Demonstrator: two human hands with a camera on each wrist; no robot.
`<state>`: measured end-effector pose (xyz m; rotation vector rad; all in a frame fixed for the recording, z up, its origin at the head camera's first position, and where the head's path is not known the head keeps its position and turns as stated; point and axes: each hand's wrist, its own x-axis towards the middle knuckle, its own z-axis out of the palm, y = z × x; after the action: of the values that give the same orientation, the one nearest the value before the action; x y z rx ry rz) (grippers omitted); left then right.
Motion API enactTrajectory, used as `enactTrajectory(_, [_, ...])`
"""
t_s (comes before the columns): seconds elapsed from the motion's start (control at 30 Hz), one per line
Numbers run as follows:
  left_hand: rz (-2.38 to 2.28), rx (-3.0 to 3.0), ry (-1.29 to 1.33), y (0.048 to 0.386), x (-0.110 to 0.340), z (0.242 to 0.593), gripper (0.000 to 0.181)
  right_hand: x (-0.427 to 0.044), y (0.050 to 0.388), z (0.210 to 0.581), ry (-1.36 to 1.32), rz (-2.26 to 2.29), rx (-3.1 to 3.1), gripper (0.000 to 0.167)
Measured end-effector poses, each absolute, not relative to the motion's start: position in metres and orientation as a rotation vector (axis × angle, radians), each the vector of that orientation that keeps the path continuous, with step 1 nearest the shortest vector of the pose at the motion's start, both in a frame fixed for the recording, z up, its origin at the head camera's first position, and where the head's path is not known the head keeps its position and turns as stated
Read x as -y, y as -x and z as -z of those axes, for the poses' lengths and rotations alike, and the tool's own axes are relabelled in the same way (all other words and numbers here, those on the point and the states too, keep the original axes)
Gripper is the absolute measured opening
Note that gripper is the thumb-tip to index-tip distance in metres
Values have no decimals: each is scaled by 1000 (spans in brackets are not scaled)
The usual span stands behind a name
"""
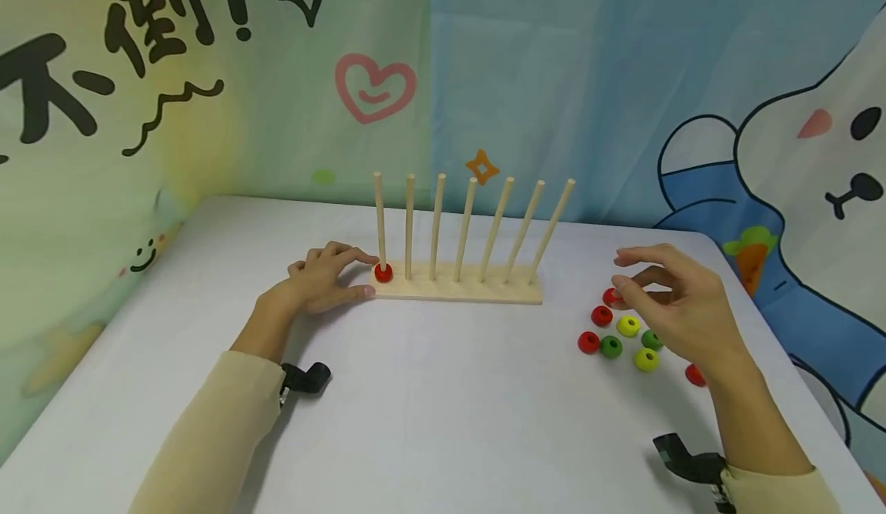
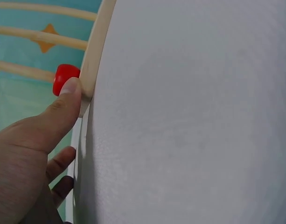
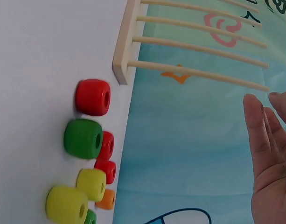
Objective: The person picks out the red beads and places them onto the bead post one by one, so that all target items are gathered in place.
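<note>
Left hand (image 1: 320, 279) pinches the pegboard (image 1: 457, 291); right hand (image 1: 681, 302), empty, loosely parted, hovers. One brush could roll beads (image 1: 628, 326) away!

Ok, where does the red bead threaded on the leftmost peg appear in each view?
Head: the threaded red bead is left of centre, at the peg's foot, beside the left hand.
Left wrist: upper left, partly covered by the thumb tip.
Right wrist: not in it; the red beads there lie loose.
Shared landmark: the wooden board, in all three views.
</note>
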<state>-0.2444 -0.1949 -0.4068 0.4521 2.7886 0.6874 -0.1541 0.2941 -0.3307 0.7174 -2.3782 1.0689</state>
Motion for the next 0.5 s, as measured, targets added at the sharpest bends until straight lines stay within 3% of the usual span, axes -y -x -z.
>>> enactTrajectory(0.5, [-684, -2794, -436, 246, 195, 407, 62, -325, 153, 341, -599, -981, 2458, 53])
